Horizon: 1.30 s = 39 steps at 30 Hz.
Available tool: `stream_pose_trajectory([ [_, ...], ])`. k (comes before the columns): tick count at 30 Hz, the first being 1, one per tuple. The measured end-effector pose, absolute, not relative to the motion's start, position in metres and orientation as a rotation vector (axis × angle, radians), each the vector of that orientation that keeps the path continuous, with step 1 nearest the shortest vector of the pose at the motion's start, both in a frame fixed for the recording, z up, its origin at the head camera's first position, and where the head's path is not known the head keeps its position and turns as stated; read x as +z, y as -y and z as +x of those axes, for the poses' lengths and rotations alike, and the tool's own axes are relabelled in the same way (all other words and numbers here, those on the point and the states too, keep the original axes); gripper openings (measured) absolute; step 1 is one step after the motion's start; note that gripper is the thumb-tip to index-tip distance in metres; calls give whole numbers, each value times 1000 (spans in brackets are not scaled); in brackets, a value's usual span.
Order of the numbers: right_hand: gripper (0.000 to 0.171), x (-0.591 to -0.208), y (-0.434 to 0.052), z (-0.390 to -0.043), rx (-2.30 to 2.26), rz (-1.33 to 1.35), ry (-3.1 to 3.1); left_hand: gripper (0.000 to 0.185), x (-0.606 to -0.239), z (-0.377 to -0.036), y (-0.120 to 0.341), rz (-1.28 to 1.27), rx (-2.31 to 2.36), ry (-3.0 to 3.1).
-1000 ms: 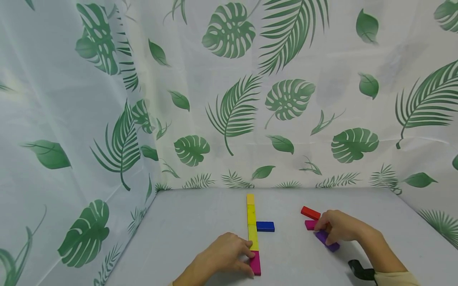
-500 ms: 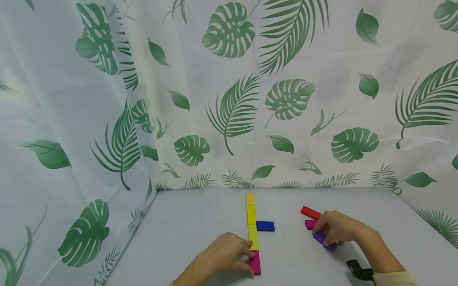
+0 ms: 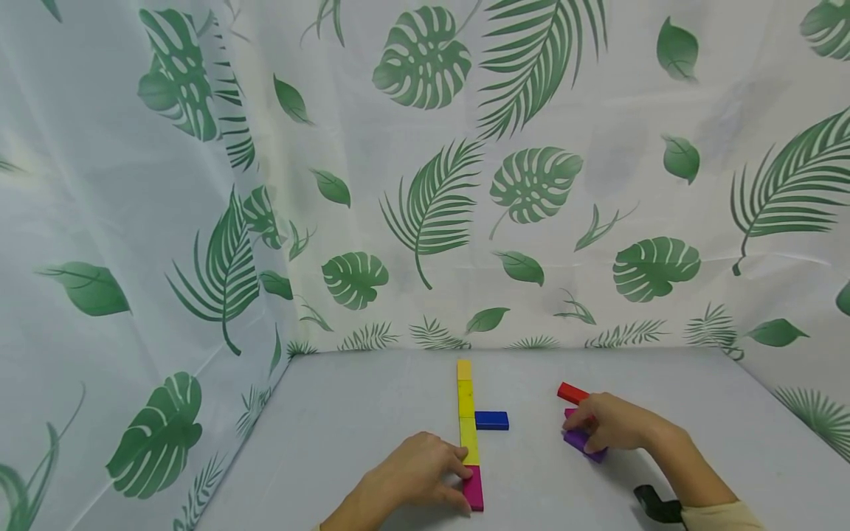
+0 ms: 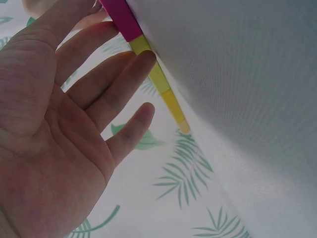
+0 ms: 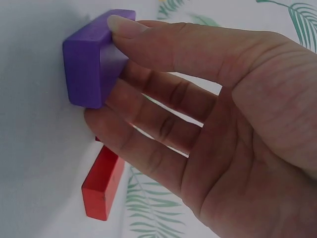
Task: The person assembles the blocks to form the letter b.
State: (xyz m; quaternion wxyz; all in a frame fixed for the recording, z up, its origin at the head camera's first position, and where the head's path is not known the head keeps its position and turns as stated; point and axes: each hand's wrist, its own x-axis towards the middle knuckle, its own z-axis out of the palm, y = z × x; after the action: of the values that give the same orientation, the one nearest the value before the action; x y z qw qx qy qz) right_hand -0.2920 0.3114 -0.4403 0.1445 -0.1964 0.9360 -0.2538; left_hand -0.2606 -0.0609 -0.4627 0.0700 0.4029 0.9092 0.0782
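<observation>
Pinching a purple block (image 3: 583,442) between thumb and fingers, the right hand (image 3: 614,425) grips it firmly, well to the right of the line of blocks on the grey table (image 3: 372,420); the wrist view shows the thumb on one face and the fingers curled under the other. A red block (image 3: 572,392) lies just behind that hand, and a magenta block (image 3: 569,414) peeks out beside its fingers. The left hand (image 3: 418,472) rests with straight, relaxed fingers against the near end of the line, fingertips touching the magenta end block (image 3: 474,488) and the yellow block (image 3: 468,439) next to it, grasping nothing. A blue block (image 3: 492,420) sits touching the line's right side, about midway along it. Leaf-printed curtains (image 3: 432,184) hang behind the table.
</observation>
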Motion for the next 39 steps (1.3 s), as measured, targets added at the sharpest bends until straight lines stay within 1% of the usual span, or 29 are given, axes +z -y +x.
stream_pose_trajectory([
  [5,30,-440,-307,-292,-718,-510,-2701,44,-463,-261,61,1216,239,-2735],
  [11,30,-442,-303,-293,-707,-519,-2698,44,-462,-259,61,1231,240,-2734],
  [28,33,-445,-285,-294,-715,-481,-2705,44,-462,-261,60,1176,277,-2712],
  [39,33,-448,-281,-291,-763,-565,-2736,45,-462,-261,62,1232,260,-2727],
])
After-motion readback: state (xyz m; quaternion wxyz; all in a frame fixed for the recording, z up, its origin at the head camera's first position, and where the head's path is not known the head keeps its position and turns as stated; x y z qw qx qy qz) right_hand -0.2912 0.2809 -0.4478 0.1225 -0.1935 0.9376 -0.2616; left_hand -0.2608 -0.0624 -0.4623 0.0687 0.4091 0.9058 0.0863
